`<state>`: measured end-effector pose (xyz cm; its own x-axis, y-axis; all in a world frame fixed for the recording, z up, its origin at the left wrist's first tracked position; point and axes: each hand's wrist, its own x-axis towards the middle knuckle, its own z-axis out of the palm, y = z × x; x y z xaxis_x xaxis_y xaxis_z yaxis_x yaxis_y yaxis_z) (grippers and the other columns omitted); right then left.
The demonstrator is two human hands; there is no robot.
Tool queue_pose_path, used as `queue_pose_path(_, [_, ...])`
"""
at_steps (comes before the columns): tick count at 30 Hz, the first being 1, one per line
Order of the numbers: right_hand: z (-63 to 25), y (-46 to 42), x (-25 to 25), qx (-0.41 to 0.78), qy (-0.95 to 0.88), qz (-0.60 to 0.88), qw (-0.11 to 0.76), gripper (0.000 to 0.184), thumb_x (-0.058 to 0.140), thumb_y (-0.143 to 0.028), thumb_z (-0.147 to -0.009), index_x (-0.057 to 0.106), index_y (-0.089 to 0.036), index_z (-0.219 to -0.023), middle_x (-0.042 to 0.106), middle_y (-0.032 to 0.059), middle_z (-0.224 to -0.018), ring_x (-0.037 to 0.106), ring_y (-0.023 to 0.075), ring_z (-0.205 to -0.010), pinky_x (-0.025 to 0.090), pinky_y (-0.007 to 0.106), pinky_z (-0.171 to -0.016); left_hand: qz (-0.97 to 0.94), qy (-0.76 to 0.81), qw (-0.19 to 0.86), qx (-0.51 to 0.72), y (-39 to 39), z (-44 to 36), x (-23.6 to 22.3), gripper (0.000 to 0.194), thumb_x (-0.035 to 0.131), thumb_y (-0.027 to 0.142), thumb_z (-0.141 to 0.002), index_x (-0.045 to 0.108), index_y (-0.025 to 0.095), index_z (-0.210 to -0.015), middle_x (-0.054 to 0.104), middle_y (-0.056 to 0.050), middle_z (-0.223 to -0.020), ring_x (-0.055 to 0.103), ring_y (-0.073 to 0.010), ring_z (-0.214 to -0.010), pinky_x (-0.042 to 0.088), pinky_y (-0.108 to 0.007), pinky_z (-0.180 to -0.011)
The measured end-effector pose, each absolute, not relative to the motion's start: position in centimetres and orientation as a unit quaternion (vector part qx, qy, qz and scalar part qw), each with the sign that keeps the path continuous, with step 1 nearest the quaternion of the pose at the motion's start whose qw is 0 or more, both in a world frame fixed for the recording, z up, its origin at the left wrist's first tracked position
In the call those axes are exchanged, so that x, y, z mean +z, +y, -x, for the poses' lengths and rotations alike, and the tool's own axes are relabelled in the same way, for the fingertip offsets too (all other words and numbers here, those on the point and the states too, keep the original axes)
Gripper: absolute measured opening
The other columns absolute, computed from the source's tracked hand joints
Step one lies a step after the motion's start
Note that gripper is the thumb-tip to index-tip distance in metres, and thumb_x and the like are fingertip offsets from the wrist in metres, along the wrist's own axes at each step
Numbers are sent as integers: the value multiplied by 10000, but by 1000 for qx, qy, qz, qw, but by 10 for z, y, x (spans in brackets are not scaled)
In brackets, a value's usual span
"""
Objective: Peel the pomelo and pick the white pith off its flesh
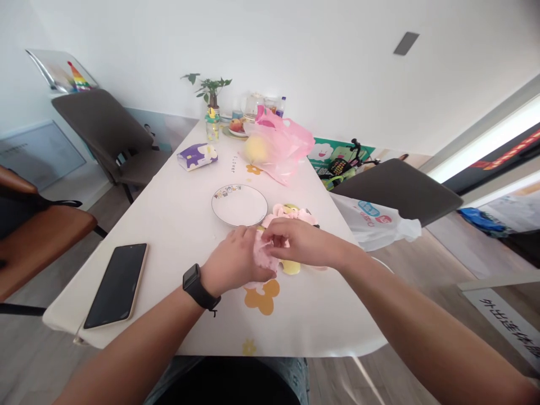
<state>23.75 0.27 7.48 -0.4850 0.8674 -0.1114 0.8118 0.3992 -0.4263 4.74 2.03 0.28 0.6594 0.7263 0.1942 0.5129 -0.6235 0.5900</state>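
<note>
So nearest the lap there's a small yellow flower print (249, 346) on the white tabletop (189, 219), with a dark-screened phone (117, 286) over by the left edge. Past that, the left hand (239, 256), black watch (198, 284) on its wrist, is curled around a soft-looking pale pink piece (263, 254), thumb on the near side. The piece sits between both hands, above a bigger orange flower print (262, 298). The right hand (295, 239) has its fingertips bunched up against it; can't tell if they're actually pinching any.

Just under and behind the right hand is a pile of pink and yellow scraps (291, 268). Beyond the hands there's a round plate (239, 206) with little cartoons on its rim, then a purple-and-white pack (197, 156), a see-through pink bag (291, 140) by a yellow round thing (256, 150), and finally a potted plant (213, 93) near the wall.
</note>
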Motion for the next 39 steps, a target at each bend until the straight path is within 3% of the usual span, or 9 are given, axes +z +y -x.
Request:
queue_pose_path(4, [-237, 0, 72, 189, -844, 498, 52, 145, 582, -238, -944, 719, -191, -941, 653, 45, -945, 601, 178, -867, 423, 287, -731, -872, 361, 261, 201, 20, -47, 4, 581, 795, 418, -666, 516, 206, -1129, 610, -93, -1134, 561, -316, -1118, 492, -464, -940])
queue_pose_path(8, [-231, 3, 70, 129, -866, 484, 14, 276, 507, -198, -987, 720, -188, -812, 637, 29, -852, 590, 165, -802, 387, 276, -672, -872, 359, 265, 203, 21, -47, 4, 615, 801, 404, -652, 511, 217, -1161, 615, -92, -1139, 562, -321, -1133, 493, -466, -937])
queue_pose_path(14, [-227, 7, 63, 58, -887, 455, -57, 267, 503, -124, -943, 679, -159, -746, 627, 43, -798, 558, 171, -754, 374, 296, -652, -869, 361, 270, 203, 22, -45, 3, 638, 809, 417, -649, 507, 212, -1173, 623, -92, -1127, 575, -320, -1128, 496, -463, -938])
queue_pose_path(21, [-238, 16, 50, 130, -823, 540, 118, 194, 515, -196, -914, 656, -183, -781, 653, 24, -803, 577, 160, -796, 407, 270, -705, -874, 344, 268, 216, 20, -45, 5, 739, 826, 360, -626, 472, 232, -1262, 613, -92, -1239, 557, -329, -1201, 474, -475, -1000])
queue_pose_path(27, [-247, 23, 43, 219, -744, 593, 214, 217, 538, -308, -905, 673, -201, -774, 663, 2, -765, 586, 142, -693, 424, 250, -636, -873, 335, 269, 230, 17, -37, 0, 840, 842, 397, -627, 429, 230, -1339, 578, -111, -1323, 520, -348, -1280, 457, -494, -1045])
queue_pose_path(32, [-264, 32, 34, 131, -698, 649, 272, 218, 526, -309, -920, 702, -196, -854, 703, 30, -867, 619, 167, -767, 457, 277, -707, -863, 335, 280, 254, 12, -26, -7, 919, 850, 427, -630, 373, 245, -1395, 534, -115, -1378, 504, -349, -1303, 457, -501, -1062])
queue_pose_path(35, [-278, 35, 27, 83, -709, 650, 261, 230, 487, -238, -938, 710, -191, -971, 705, 56, -995, 637, 188, -901, 471, 301, -813, -846, 347, 306, 264, 11, -20, -9, 880, 843, 417, -644, 389, 252, -1380, 549, -108, -1351, 543, -329, -1252, 481, -480, -1033])
queue_pose_path(39, [-286, 35, 18, 64, -743, 645, 165, 300, 424, -125, -931, 704, -172, -1025, 679, 88, -1122, 625, 195, -1014, 461, 311, -900, -828, 357, 333, 275, 12, -17, -11, 711, 776, 384, -735, 445, 255, -1351, 536, -91, -1380, 501, -304, -1314, 424, -472, -1114])
